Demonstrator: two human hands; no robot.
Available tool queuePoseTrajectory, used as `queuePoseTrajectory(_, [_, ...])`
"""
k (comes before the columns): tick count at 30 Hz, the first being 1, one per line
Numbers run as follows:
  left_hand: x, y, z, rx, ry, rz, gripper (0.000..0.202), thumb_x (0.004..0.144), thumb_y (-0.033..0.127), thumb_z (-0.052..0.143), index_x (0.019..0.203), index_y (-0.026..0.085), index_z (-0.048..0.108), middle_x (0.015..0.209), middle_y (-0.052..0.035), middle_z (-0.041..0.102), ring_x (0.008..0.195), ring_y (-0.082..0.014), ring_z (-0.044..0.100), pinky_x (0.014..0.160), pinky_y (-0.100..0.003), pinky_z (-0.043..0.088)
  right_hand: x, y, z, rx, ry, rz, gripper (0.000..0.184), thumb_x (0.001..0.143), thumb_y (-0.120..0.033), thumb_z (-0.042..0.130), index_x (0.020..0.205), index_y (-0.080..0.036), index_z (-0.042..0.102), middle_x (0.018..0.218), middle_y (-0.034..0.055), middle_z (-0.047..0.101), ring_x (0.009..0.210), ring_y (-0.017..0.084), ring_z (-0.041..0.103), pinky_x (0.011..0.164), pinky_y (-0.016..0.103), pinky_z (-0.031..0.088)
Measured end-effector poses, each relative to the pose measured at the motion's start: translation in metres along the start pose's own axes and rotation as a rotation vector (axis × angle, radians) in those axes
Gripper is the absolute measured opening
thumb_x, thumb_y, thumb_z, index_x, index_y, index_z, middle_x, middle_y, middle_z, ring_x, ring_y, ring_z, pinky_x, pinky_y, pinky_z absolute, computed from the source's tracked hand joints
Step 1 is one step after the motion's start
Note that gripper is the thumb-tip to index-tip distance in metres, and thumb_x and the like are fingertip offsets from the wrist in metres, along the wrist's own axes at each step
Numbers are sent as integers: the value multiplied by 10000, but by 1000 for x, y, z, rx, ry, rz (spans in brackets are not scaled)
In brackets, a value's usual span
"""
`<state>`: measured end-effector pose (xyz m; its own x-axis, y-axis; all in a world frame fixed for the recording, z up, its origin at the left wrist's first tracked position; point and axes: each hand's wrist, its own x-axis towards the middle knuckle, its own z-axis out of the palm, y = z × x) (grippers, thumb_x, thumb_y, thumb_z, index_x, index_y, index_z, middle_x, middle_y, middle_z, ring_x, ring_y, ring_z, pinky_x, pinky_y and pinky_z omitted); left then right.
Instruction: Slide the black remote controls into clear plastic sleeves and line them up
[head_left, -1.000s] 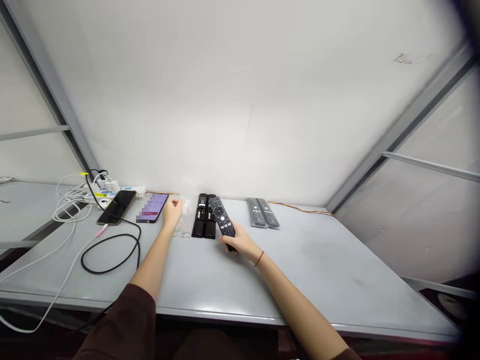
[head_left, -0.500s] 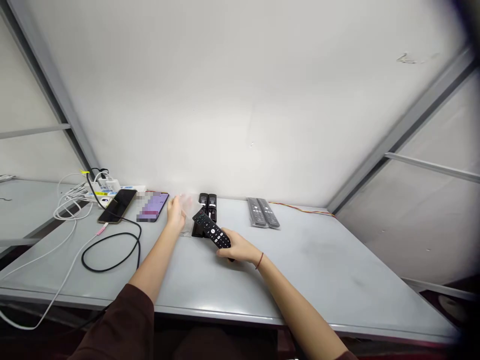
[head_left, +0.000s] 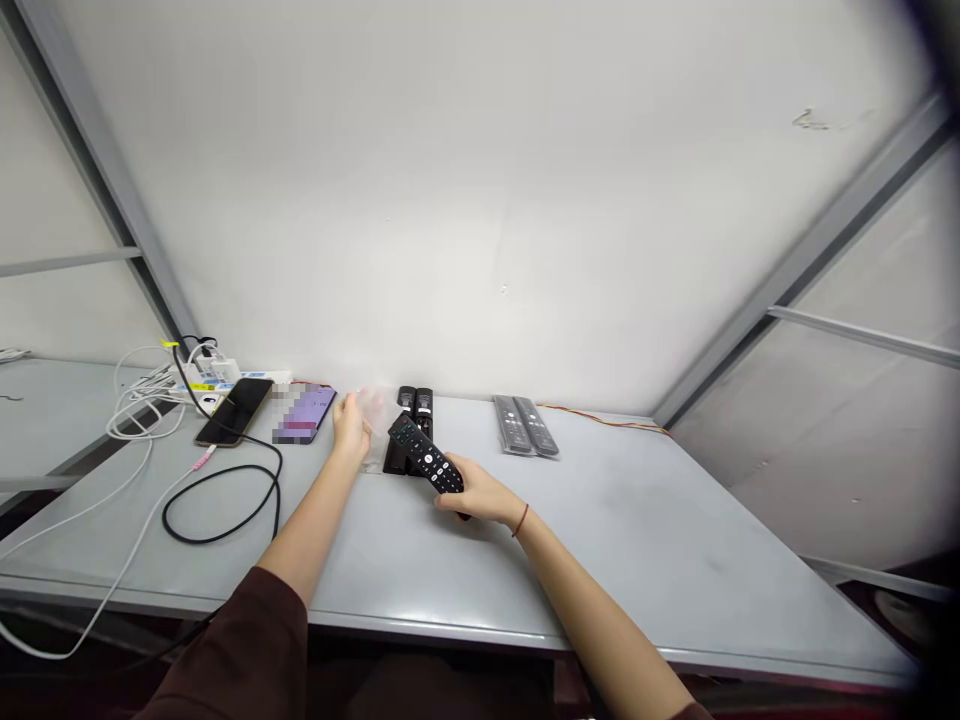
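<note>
The black remote (head_left: 424, 458) is up off the tabletop (head_left: 600, 520), just in front of a pair of remotes (head_left: 415, 401) by the far wall, with its far end angled left. My right hand (head_left: 476, 495) is wrapped around its near end. My left hand (head_left: 349, 425) is on a clear plastic bag (head_left: 373, 408) just to the left, too blurry to tell if it's pinching. Feels like the bring-together step. The next move needs the bag mouth open and the remote tip lined up.

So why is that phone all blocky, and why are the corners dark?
Head view: the lit purple phone screen is pixelated at its left end; the clear plastic bag in the left hand smears from motion; the right corners fade dark, and the grey metal frame bars lean from the wide lens.
</note>
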<state>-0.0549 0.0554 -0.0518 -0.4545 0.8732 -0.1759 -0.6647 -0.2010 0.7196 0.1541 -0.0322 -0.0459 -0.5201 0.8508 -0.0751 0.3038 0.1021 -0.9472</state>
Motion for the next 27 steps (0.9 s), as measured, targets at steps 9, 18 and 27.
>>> queuePoseTrajectory(9, [-4, -1, 1, 42, 15, 2, 34, 883, 227, 467, 869, 196, 465, 922, -25, 651, 692, -129, 668, 690, -288, 539, -1, -2, 0, 14, 12, 8, 259, 612, -183, 642, 846, -206, 534, 640, -46, 534, 426, 102, 504, 370, 212, 381])
queuePoseTrajectory(18, [-3, -2, 2, -2, 0, -3, 50, 877, 225, 486, 892, 177, 483, 910, -46, 652, 705, -134, 661, 719, -305, 537, -3, -7, 1, 44, -6, 4, 248, 636, -171, 639, 853, -221, 532, 623, -50, 528, 425, 112, 508, 375, 229, 381])
queuePoseTrajectory(27, [2, -6, -1, -32, 3, -7, 36, 877, 204, 485, 874, 168, 487, 915, -49, 651, 690, -120, 661, 727, -304, 543, 0, -1, 1, -21, 15, -11, 246, 633, -158, 634, 848, -211, 528, 660, -38, 543, 441, 110, 518, 375, 228, 403])
